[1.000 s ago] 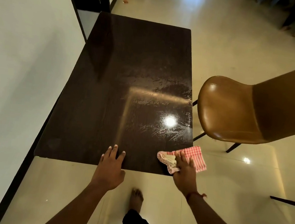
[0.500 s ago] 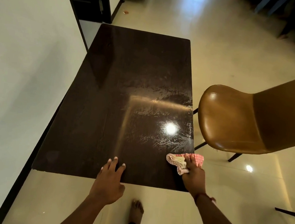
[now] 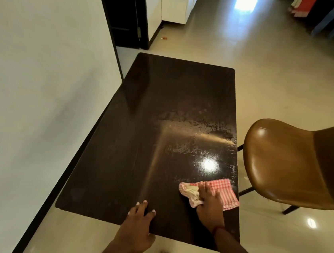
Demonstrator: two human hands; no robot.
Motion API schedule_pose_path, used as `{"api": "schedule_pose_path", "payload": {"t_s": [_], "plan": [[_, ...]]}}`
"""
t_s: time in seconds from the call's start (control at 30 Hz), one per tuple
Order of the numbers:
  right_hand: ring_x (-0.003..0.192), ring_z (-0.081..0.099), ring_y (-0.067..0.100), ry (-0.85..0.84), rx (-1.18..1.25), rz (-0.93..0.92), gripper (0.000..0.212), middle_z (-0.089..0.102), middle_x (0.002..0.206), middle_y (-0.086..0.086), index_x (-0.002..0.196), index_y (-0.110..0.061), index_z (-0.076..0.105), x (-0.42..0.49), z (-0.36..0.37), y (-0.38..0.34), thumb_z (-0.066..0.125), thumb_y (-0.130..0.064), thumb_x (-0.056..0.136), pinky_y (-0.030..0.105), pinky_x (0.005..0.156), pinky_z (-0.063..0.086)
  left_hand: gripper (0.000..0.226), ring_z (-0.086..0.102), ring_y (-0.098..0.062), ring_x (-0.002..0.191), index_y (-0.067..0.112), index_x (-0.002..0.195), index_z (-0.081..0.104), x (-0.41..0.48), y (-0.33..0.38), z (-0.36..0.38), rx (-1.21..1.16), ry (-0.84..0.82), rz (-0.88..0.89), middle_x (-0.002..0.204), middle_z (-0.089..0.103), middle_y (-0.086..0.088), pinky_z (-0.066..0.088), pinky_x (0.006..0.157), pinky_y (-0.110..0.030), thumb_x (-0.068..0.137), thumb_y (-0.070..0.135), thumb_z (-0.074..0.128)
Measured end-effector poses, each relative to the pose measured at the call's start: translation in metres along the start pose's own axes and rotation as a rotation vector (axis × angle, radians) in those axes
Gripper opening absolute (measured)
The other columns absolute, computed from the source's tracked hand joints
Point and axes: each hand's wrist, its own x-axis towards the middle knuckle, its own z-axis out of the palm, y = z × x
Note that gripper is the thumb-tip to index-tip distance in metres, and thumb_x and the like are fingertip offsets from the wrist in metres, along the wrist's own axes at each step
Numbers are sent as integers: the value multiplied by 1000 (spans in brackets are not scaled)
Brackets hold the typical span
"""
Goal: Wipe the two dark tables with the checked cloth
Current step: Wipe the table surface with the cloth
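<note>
Your right hand [image 3: 210,206] presses flat, fingers spread, on the checked cloth [image 3: 214,192] at the dark table [image 3: 139,144]'s near right corner; your left hand [image 3: 136,230] braces spread-fingered on the near edge. Smears remain mid-table, and no second table shows. Since a second ago the cloth came fully onto the tabletop, farther from the edge.

The right hand [image 3: 210,209] is pressing a red-and-white checked cloth [image 3: 220,191] flat on the glossy dark rectangular table [image 3: 139,144], while the left hand [image 3: 135,231] is resting fingers-down on the near edge beside a tan leather chair [image 3: 282,162].
</note>
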Motion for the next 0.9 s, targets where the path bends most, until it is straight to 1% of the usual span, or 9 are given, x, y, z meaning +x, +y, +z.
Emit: {"api": "schedule_pose_path", "payload": {"t_s": [0.1,0.17,0.27,0.4,0.47,0.53,0.63,0.73,0.9], "plan": [[143,26,23,-156,-36,-222,72,41,149,8,140,-16,44,-11,27,-49,24,-50,80,37,116,-3,72,2,-30,149,31,151,26,-2,0,-6,-13,7,18,162,4,0,24,119,-43,86,38,56],[145,22,21,-228,-99,-350,84,38,151,6,142,-16,42,-14,41,-62,12,-54,74,34,115,-8,69,4,-27,150,32,150,29,-5,-2,-9,-38,20,41,162,5,4,27,118,-38,86,33,55],[145,21,19,-256,-145,-402,83,35,153,3,144,-21,39,-3,39,-43,14,-54,73,29,115,-6,71,-1,-23,150,35,151,25,-6,-8,-6,-24,10,51,163,-3,6,25,119,-35,87,33,56],[142,28,23,-163,-59,-245,67,38,151,1,142,-30,41,16,16,7,32,-58,81,29,116,4,77,-9,-21,150,38,153,15,-5,-9,0,-34,-23,22,163,-11,7,18,121,-39,88,37,56],[142,29,23,-61,28,-121,60,38,151,4,142,-26,42,15,0,26,45,-47,86,34,118,4,77,-11,-22,150,37,153,14,-5,-11,2,-42,-14,23,163,-12,6,16,122,-41,87,38,55],[140,33,24,36,51,-17,60,39,149,7,141,-21,44,5,-12,37,46,-33,82,37,119,1,77,-11,-22,150,37,153,14,-6,-13,5,-49,-10,26,163,-11,5,15,122,-42,87,39,54],[137,39,30,101,66,124,72,44,146,12,139,-12,47,-14,-8,39,40,-22,68,43,119,8,77,-11,-23,150,36,153,15,-8,-13,5,-49,-6,16,163,-10,4,15,122,-44,87,38,55],[134,41,35,126,-6,165,73,47,142,19,138,-7,47,-31,13,35,40,-19,66,47,117,12,77,-10,-24,150,33,154,15,-10,-11,4,-40,17,20,163,-9,2,13,122,-44,87,38,55],[132,44,37,117,-70,73,61,55,134,19,134,-4,51,-56,40,36,50,-13,73,53,115,19,74,-7,-23,150,33,153,17,-14,-13,3,-42,42,30,164,-7,2,15,122,-43,89,36,54]]}}
